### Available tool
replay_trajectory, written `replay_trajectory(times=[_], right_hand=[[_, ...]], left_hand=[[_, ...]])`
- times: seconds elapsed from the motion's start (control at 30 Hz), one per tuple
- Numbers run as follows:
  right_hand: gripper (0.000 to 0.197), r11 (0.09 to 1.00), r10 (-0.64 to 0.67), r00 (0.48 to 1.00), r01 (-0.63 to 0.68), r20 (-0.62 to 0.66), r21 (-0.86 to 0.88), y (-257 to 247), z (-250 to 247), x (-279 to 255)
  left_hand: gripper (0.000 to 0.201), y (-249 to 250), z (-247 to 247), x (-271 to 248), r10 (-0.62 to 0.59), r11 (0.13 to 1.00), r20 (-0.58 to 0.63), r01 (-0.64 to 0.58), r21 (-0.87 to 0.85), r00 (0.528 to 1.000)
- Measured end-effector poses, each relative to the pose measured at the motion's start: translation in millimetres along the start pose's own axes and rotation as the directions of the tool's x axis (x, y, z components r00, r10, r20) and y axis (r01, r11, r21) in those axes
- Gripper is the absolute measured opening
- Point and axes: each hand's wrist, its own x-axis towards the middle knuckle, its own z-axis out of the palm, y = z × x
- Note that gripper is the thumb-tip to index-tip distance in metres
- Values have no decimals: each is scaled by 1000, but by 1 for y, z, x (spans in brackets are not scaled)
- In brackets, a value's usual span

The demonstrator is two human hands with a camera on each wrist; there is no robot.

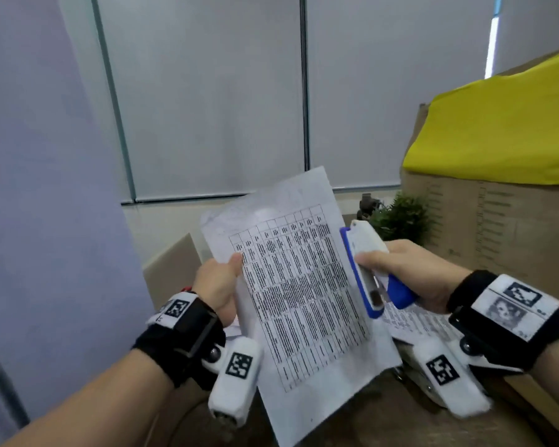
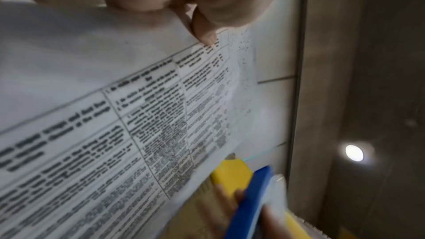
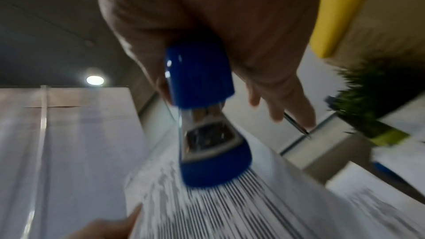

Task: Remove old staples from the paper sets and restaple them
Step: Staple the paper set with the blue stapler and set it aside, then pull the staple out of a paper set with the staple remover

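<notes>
Paper set [image 1: 299,285] pinched at frame centre by my left hand [image 1: 218,285]; my right hand [image 1: 413,272] grip clamps stapler [image 1: 367,269] alongside, ready for restapling.

Blinds [image 1: 213,101]: pale, drawn down over the window behind.
Cardboard box [image 1: 497,227]: large, brown, at right.
Yellow cloth [image 1: 504,130]: draped on the box's top.
Plant [image 1: 400,217]: small, green, just beside the box.
</notes>
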Motion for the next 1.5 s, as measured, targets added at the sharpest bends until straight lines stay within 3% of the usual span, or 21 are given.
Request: replay_trajectory(times=[0.1, 0.2, 0.3, 0.37, 0.43, 0.5, 0.6, 0.73, 0.87, 0.97, 1.0, 1.07, 1.13, 1.23, 1.3, 1.37, 1.5], right_hand=[[33, 974, 72, 997, -66, 19, -218, 15, -11, 1], [24, 963, 102, 994, -108, -37, -249, 26, -29, 9], [25, 910, 114, 963, -200, -243, -363, 32, -56, 20], [28, 869, 136, 919, -290, -369, -401, 44, -82, 35], [25, 809, 156, 877, -377, -454, -450, 58, -103, 50], [30, 688, 177, 851, -466, -494, -557, 73, -116, 63], [34, 571, 216, 838, -524, -501, -632, 99, -121, 77], [41, 506, 177, 892, -445, -417, -738, 123, -110, 82], [31, 549, 175, 982, -158, -73, -821, 96, -80, 50], [31, 470, 333, 930, -19, 157, -882, 74, -58, 16], [30, 432, 387, 900, 15, 200, -902, 73, -53, 7], [31, 382, 435, 858, 98, 273, -919, 78, -43, -7], [38, 326, 457, 841, 144, 289, -934, 87, -37, -14], [49, 289, 484, 847, 84, 221, -954, 100, -30, -17], [56, 301, 481, 865, -10, 143, -953, 108, -28, -11], [51, 304, 474, 876, -70, 87, -950, 109, -26, -5], [40, 277, 438, 897, -75, 57, -958, 100, -19, 9]], left_hand=[[34, 4, 26, -1, 49, 999, 22, -49, -21, 999], [29, 4, 44, -2, 43, 998, 163, -36, -43, 986], [23, -3, 52, 6, 48, 985, 210, -81, 152, 977], [19, -15, 54, 14, 71, 929, 226, -147, 338, 971], [10, -30, 53, 24, 88, 778, 316, -263, 570, 945], [9, -46, 50, 34, 17, 559, 406, -346, 754, 914], [27, -69, 50, 45, -142, 287, 459, -407, 867, 877], [40, -94, 58, 61, -235, 72, 465, -462, 884, 853], [38, -99, 71, 69, -327, -67, 478, -525, 849, 815], [11, -99, 78, 67, -347, -181, 467, -546, 818, 813], [20, -100, 78, 67, -315, -206, 471, -544, 813, 824], [30, -97, 78, 64, -255, -236, 486, -541, 807, 836], [27, -91, 76, 60, -203, -250, 505, -543, 802, 839], [22, -81, 65, 54, -152, -240, 503, -526, 816, 851], [24, -73, 53, 49, -122, -188, 501, -516, 836, 857], [24, -63, 37, 44, -129, -122, 522, -536, 835, 843], [23, -46, 1, 25, -263, -25, 568, -594, 804, 780]])
